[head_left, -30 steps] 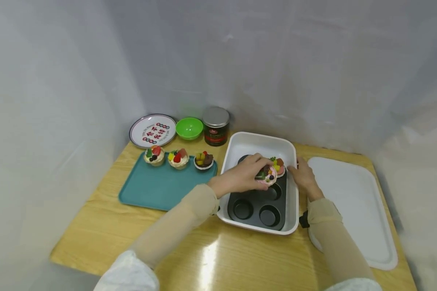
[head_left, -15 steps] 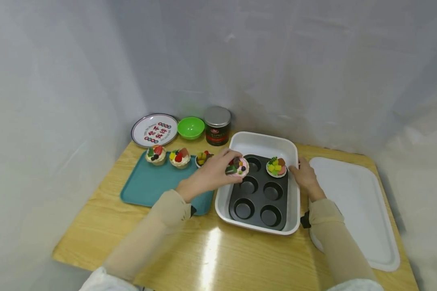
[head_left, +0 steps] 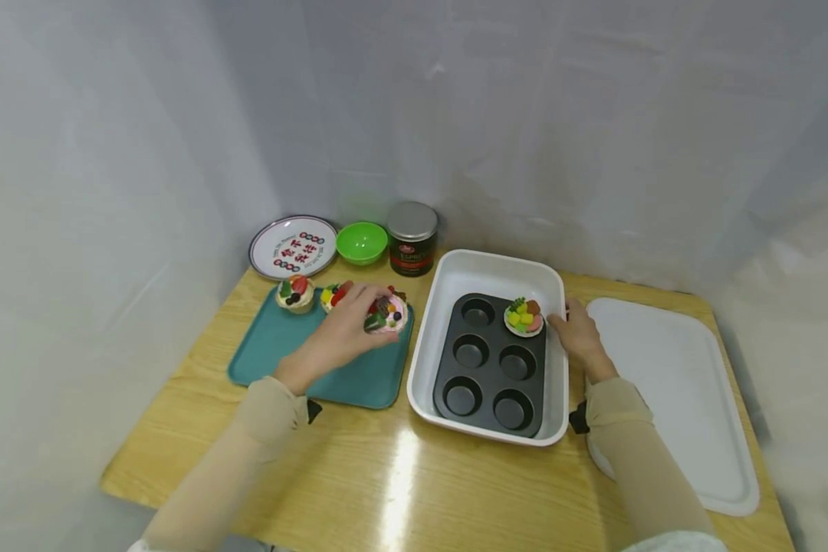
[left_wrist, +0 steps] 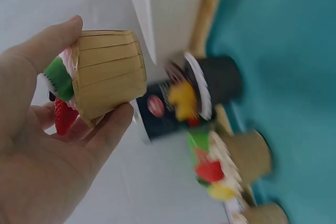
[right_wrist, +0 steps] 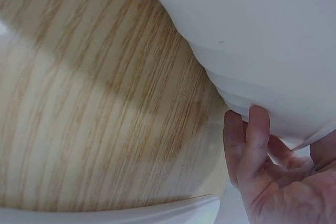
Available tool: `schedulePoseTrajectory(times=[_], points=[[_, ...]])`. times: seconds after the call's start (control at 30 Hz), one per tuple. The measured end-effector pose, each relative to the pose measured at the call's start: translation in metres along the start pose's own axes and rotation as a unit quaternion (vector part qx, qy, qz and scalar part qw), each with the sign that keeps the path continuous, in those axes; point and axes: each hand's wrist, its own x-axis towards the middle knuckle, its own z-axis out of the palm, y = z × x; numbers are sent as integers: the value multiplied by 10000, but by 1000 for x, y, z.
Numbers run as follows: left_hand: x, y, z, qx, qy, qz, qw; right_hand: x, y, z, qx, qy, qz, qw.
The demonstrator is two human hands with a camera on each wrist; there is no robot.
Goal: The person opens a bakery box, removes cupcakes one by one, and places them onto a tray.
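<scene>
My left hand (head_left: 338, 330) holds a pink-cream cupcake (head_left: 392, 316) over the teal tray (head_left: 359, 383), thumb and fingers around its wooden-looking tan cup in the left wrist view. It is tipped sideways there. Behind it is a dark-cup cupcake (left_wrist: 218, 80), mostly hidden in the head view. Two tan-cup cupcakes stand along the tray's back edge, the leftmost cupcake (head_left: 294, 294) in full view. My right hand (head_left: 579, 337) grips the right side of a white basin (head_left: 500, 276), fingers against its outer wall. Inside lies a black muffin pan (head_left: 494, 341) with one fruit-topped cupcake (head_left: 524, 317) in its back-right cup.
Along the back of the wooden table (head_left: 331, 468) stand a patterned white plate (head_left: 283, 244), a green bowl (head_left: 362, 243) and a silver-lidded dark can (head_left: 412, 239). A white tray (head_left: 669, 399) lies to the right, close to my right forearm.
My left hand has lifted the pink cupcake out from over the muffin pan and carried it left to the teal tray. My right hand has stayed at the basin's side.
</scene>
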Motion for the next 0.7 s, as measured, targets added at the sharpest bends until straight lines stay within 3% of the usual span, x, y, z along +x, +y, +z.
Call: schedulePoseTrajectory(times=[0.27,0.5,0.7], points=[[-21,-38,-18,88,347,-494,9981,-3,-1,-2,40,66,-18,10000],[-40,-68,-30,134,383,-900,9951,-4,-2,-1,94,85,-13,9999],[-50,-88,-34,87,407,-984,9943,-2,-1,0,99,34,60,9999]])
